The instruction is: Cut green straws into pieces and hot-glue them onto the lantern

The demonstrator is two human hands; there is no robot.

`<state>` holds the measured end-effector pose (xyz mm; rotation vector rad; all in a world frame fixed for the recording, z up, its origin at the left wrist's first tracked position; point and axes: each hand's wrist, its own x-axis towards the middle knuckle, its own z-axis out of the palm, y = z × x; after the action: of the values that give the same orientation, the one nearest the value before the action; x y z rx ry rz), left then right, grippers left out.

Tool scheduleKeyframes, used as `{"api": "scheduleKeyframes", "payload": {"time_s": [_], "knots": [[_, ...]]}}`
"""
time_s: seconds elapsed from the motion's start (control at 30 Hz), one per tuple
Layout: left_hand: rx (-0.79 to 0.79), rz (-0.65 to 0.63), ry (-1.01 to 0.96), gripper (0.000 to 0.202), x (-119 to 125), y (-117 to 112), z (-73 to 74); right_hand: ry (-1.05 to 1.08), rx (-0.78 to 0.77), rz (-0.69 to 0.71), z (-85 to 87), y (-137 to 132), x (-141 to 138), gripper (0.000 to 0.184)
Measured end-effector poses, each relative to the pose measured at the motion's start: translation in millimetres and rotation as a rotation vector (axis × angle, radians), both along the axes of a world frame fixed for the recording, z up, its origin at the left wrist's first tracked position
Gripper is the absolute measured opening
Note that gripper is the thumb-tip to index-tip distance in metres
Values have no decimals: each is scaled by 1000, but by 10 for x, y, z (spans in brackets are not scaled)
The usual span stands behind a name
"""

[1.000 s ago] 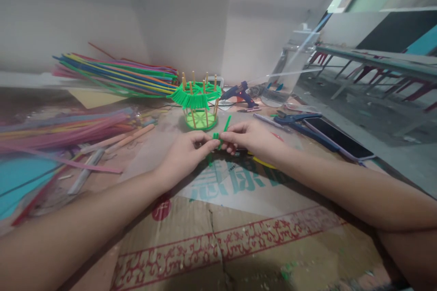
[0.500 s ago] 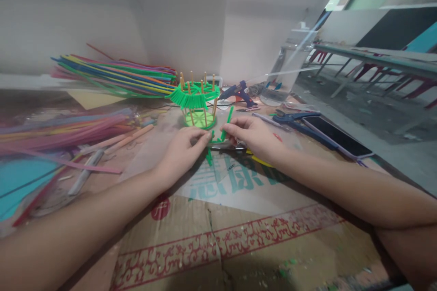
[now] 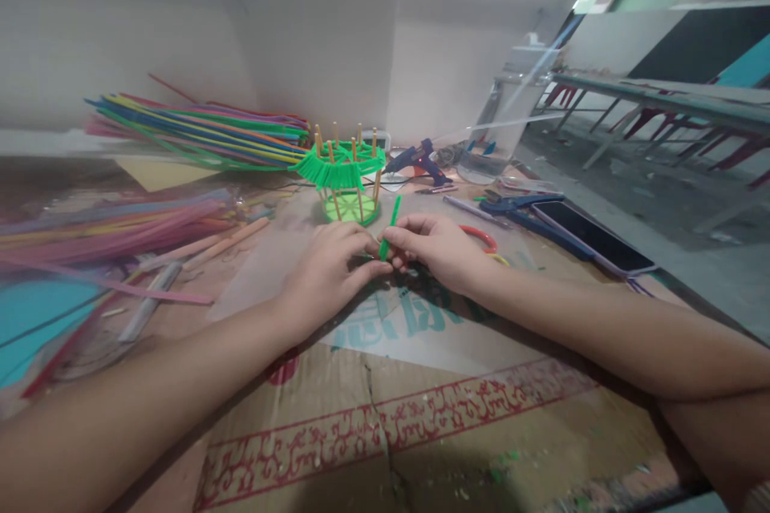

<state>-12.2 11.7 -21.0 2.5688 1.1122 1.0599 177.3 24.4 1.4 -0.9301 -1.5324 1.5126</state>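
Turquoise sheet (image 3: 45,321) lies far left on the desk (image 3: 172,489), with loose pink strips (image 3: 162,228) across its back edge and a grey stick (image 3: 148,309) and peach rod (image 3: 225,247) to their right. Behind them, a bundle of many-coloured stems (image 3: 216,132) rests near the wall (image 3: 313,32). Next comes the left hand (image 3: 328,260), finger and thumb bent beside a green stem (image 3: 391,222); whether its grip is clamped on anything, I cannot tell. Just behind stands a green frame (image 3: 341,171) with wooden sticks. The tilted green stem is between the hands, pinched in the right hand's (image 3: 433,247) grip. Beyond lie a blue glue gun (image 3: 421,161) and clear container (image 3: 481,166). Red (image 3: 489,237) and yellow loops crowd the right forearm; blue pliers (image 3: 545,226) and a phone (image 3: 593,236) lie further right.

Since half a second ago, the hands have drawn together, green ends below the left hand have gone from sight, and the red loop, then mostly covered, shows plainly.
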Motion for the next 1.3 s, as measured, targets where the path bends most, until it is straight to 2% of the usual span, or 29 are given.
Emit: {"api": "scheduleKeyframes", "payload": {"time_s": [0.4, 0.73, 1.0, 1.17, 1.3], "knots": [[-12, -11, -65, 27, -15, 17, -8, -84, 21, 17, 0, -46, -8, 25], [45, -69, -25, 16, -9, -1, 13, -175, 134, -72, 12, -11, 13, 24], [-65, -17, -67, 26, 6, -18, 27, -265, 257, -46, 1, -17, 9, 27], [-91, -25, -81, 28, 11, 0, 7, -325, 331, -79, 0, -36, -4, 28], [-104, -34, -106, 24, 17, -11, 32, -290, 322, -12, 23, -6, 25, 29]]}}
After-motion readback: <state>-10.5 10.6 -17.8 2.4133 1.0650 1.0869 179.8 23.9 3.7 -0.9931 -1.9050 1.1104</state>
